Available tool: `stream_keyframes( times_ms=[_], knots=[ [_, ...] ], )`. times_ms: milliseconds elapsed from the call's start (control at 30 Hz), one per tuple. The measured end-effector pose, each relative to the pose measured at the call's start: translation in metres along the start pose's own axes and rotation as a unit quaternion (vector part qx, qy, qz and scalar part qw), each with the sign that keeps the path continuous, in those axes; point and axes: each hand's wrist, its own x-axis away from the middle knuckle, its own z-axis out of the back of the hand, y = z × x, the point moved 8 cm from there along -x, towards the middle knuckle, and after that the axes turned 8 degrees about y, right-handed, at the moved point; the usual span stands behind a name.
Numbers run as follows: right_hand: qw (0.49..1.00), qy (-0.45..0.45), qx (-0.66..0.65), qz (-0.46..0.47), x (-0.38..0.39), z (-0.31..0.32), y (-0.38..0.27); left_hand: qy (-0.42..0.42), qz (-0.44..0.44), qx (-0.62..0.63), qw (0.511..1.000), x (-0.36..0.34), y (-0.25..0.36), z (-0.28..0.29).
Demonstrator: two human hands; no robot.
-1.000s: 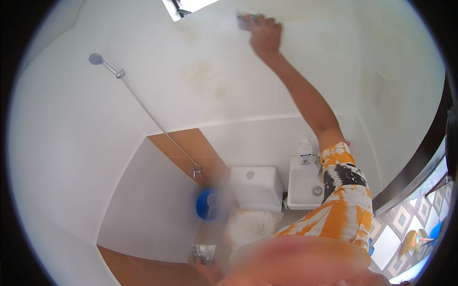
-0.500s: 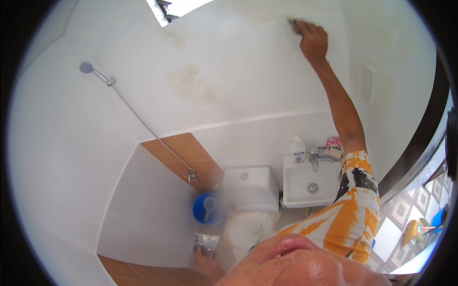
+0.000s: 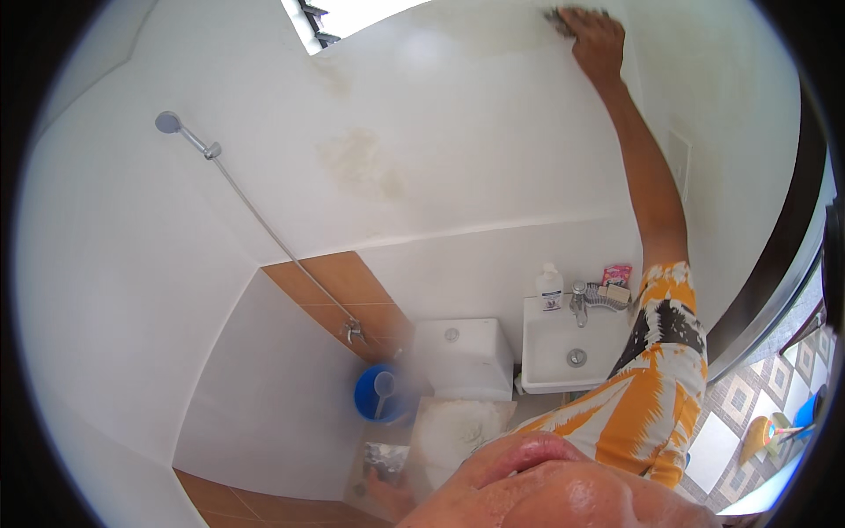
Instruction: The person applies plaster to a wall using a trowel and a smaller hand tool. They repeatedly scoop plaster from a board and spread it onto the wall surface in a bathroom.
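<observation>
High on the white wall [image 3: 458,114], my right hand [image 3: 600,42] presses a small dark flat tool [image 3: 556,18] against the surface. Its fingers are closed over the tool and hide most of it, so its exact kind is unclear. Low down, beside the toilet, my left hand [image 3: 387,495] grips the near edge of a shiny flat metal plate [image 3: 385,458] with pale smears on it. Yellowish damp-looking patches [image 3: 361,165] mark the wall left of my right arm.
A basin [image 3: 550,361] with a tap and a white bottle [image 3: 550,286] sits below my right arm. Left of it stands the toilet tank [image 3: 462,348], with a dusty board [image 3: 440,427] in front. A blue bucket [image 3: 361,396] holds a dipper. The shower head [image 3: 167,123] hangs on the left wall.
My right hand has moved up and slightly right along the wall with the tool. My left hand and the metal plate have shifted slightly down in the view.
</observation>
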Motion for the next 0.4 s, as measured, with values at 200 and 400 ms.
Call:
stream_keyframes(
  times_ms=[200,400],
  knots=[
    [0.999,0.021,-0.044,0.013,-0.008,-0.026,0.035,-0.005,0.005,0.008,1.0,0.004,-0.004,-0.007],
    [0.994,-0.096,-0.017,-0.046,0.051,-0.017,0.015,-0.034,0.026,0.028,0.999,-0.001,-0.019,-0.017]
  ],
)
